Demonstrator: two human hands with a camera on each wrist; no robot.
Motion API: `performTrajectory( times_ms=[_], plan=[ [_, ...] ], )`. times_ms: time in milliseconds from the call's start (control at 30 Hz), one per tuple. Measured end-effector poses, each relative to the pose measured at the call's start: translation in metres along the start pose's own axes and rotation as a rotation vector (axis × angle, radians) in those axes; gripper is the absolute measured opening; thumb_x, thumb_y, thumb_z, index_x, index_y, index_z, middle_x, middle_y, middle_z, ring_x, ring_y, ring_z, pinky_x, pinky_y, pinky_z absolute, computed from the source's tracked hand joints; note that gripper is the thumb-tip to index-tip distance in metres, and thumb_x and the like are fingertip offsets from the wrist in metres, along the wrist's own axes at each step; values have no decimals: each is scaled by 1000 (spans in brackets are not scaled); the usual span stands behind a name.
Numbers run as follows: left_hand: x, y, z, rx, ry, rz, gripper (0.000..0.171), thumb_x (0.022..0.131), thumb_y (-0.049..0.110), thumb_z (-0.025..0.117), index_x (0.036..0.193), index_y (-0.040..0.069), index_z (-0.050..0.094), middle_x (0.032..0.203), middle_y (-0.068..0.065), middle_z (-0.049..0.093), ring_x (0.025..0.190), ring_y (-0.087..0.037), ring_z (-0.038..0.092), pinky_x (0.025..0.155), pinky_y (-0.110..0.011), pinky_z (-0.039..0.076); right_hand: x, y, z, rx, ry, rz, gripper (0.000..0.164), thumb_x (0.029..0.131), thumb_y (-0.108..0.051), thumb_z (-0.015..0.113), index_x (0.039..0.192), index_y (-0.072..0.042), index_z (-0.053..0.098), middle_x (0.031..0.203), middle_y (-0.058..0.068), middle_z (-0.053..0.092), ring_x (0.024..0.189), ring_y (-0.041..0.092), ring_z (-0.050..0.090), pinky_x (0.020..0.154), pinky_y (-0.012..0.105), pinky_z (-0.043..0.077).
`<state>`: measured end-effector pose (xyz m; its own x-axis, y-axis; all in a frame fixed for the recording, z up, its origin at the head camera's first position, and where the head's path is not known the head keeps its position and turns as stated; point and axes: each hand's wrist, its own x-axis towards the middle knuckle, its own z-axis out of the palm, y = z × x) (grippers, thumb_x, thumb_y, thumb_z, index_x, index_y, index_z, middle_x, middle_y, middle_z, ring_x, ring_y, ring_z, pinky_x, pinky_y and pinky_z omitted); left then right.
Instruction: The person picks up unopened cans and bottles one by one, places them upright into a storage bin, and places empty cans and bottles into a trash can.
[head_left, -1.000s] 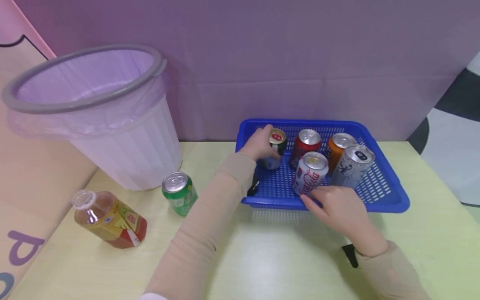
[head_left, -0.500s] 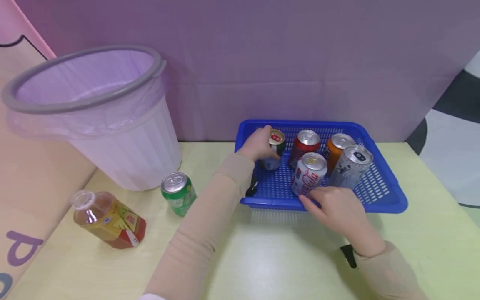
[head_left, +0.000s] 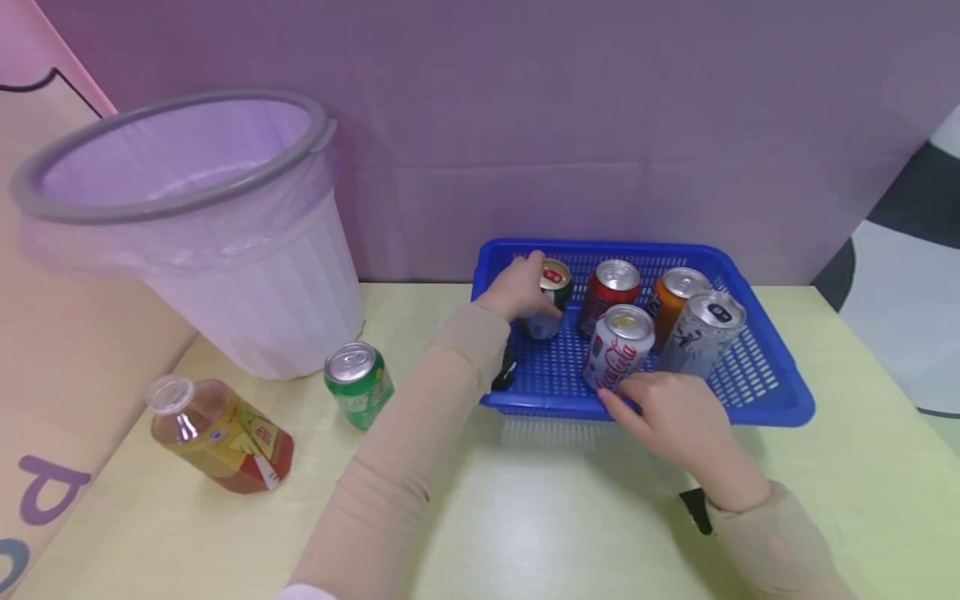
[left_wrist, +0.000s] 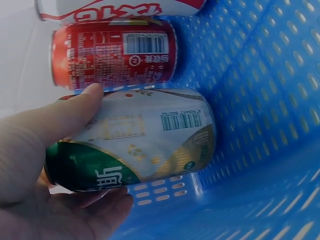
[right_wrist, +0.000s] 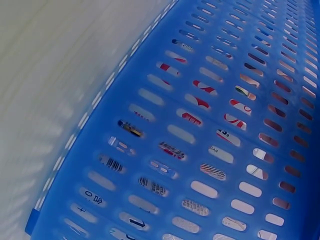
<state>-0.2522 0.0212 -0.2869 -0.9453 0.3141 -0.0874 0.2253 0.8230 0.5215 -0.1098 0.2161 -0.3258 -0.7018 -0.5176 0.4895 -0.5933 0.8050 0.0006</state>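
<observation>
My left hand (head_left: 519,292) reaches into the blue plastic basket (head_left: 540,402) and grips a green and white drink can (left_wrist: 140,135). In the left wrist view the thumb lies on one side of this can and the fingers on the other. At the basket's front rim, my right hand (head_left: 673,417) holds the edge, fingers over it and thumb at the front. Just behind that hand stands a white Coca-Cola can (head_left: 619,346). A red can (head_left: 611,293), an orange can (head_left: 669,304) and a tall silver can (head_left: 701,333) stand in the basket too.
Left of the basket, a green can (head_left: 360,387) stands on the table (head_left: 540,517). An amber drink bottle (head_left: 225,437) is further left. Behind them rises a white bin (head_left: 262,283) with a grey rim and a purple liner. A purple wall backs the table.
</observation>
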Motion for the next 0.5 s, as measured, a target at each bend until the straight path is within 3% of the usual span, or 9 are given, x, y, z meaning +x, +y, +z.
performTrajectory(
  times_ms=[233,500],
  plan=[
    [0,4,-9,3,8,20,84,77,31,78,143,8,32,134,-13,48,122,-24,47,102,-36,41,-1,0,1,-4,11,-7,46,94,-39,52,52,-21,41,51,-9,41,45,3,33,43,23,29],
    [-11,15,-29,18,9,53,79,81,34,74,144,11,33,141,-10,42,126,-22,42,102,-37,41,-1,1,0,-3,4,1,46,93,-39,52,52,-21,42,50,-9,40,45,3,32,43,23,28]
  ],
)
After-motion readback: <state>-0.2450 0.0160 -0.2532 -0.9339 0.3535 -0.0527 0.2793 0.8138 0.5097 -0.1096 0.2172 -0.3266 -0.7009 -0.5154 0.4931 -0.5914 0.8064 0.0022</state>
